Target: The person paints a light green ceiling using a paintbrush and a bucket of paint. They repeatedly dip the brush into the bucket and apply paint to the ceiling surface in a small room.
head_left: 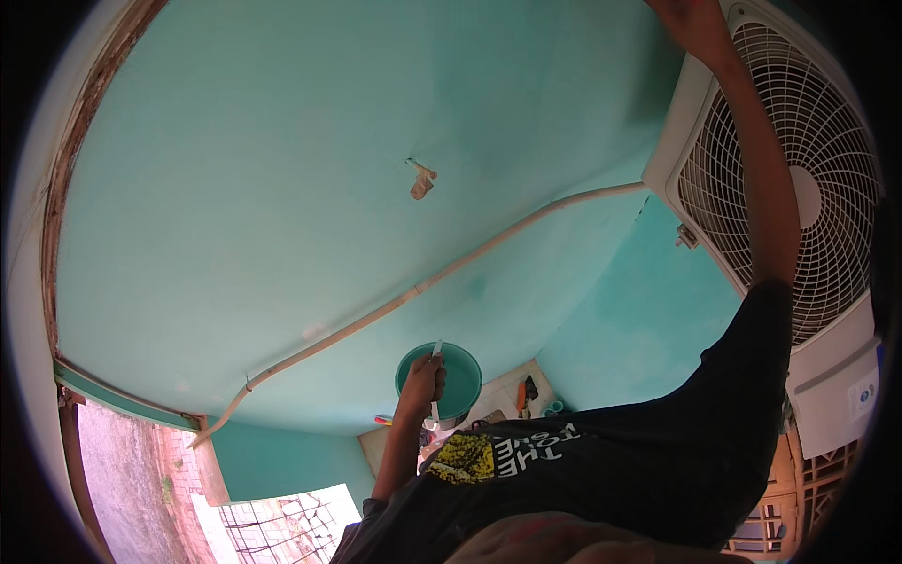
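Note:
My left hand point(423, 381) is closed on a white strip point(437, 350), apparently a handle, across the mouth of a green bucket point(460, 381), at the lower middle. My right arm is raised along the front of a white air-conditioner unit point(803, 193) with a round wire grille. My right hand point(693, 26) is at the top edge beside the unit's upper corner, its fingertips out of sight and what they touch unclear.
A turquoise wall point(310, 169) carries a beige pipe point(489, 244) and a small beige fitting point(423, 183). Behind the bucket is a pale ledge point(507, 385) with small objects, including an orange one point(521, 399). A wire grid point(272, 526) and outdoor ground point(122, 470) show lower left.

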The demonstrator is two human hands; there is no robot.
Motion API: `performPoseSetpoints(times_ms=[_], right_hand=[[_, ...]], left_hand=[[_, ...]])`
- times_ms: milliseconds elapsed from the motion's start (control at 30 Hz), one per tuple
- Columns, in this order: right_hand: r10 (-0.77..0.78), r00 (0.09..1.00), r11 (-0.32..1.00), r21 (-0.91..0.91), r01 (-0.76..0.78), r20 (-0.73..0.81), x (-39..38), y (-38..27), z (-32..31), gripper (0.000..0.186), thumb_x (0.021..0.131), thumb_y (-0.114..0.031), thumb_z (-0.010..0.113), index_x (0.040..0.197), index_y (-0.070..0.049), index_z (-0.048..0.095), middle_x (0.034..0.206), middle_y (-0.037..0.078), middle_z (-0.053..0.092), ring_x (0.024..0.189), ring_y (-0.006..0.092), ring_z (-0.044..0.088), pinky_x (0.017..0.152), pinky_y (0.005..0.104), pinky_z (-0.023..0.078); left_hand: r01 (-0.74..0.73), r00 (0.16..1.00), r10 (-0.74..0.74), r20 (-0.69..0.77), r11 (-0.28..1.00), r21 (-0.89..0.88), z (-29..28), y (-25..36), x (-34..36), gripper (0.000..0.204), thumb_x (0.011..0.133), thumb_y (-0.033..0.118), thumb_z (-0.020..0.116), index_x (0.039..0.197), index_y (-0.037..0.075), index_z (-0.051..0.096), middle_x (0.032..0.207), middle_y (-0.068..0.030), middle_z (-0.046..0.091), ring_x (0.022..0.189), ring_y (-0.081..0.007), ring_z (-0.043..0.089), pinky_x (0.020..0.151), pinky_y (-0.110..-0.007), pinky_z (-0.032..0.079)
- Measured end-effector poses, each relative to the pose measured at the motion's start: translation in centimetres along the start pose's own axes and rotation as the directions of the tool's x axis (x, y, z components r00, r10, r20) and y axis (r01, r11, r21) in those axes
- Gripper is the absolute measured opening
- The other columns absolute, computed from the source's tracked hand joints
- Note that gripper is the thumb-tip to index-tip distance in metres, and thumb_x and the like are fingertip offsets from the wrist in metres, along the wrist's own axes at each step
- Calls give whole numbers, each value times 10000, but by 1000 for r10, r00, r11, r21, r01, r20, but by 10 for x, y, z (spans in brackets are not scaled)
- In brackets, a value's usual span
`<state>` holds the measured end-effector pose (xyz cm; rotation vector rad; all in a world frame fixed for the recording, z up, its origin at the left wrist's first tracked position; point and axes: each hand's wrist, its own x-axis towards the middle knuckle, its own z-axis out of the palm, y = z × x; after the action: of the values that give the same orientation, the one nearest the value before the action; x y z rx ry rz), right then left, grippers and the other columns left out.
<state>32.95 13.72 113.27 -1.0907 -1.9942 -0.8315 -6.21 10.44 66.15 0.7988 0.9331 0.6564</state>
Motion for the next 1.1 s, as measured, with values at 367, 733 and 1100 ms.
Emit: performPoseSetpoints(times_ms=[367, 733, 1100], right_hand=[[5, 866, 950, 267, -160, 500, -133, -20, 63, 143, 880, -77, 650, 1022, -58, 645, 1122, 87, 681, 1096, 238, 635, 916, 319, 517], [-34, 974, 999, -13, 38, 224, -163, -28, 94, 319, 784, 51, 624, 1078, -66, 670, 1268, 86, 613, 1130, 275, 610, 902, 338, 536], [97, 994, 981, 175, -86, -57, -127, -18, 81, 200, 883, -83, 630, 1079, -59, 656, 1114, 60, 689, 976, 218, 667, 861, 305, 529]], left_hand=[[-29, 1000, 28, -3, 999, -42, -8, -18, 6, 206, 986, 254, 496, 825, 134, 452, 591, 83, 321, 442, -22, 259, 385, -220, 176], [-1, 999, 4, 50, 998, -57, -11, -19, 6, 191, 978, 239, 491, 815, 144, 463, 596, 83, 324, 443, -24, 252, 387, -219, 173], [40, 999, -40, -21, 999, 0, -2, -12, -3, 207, 979, 221, 489, 789, 141, 466, 579, 83, 315, 437, -22, 247, 387, -217, 180]])
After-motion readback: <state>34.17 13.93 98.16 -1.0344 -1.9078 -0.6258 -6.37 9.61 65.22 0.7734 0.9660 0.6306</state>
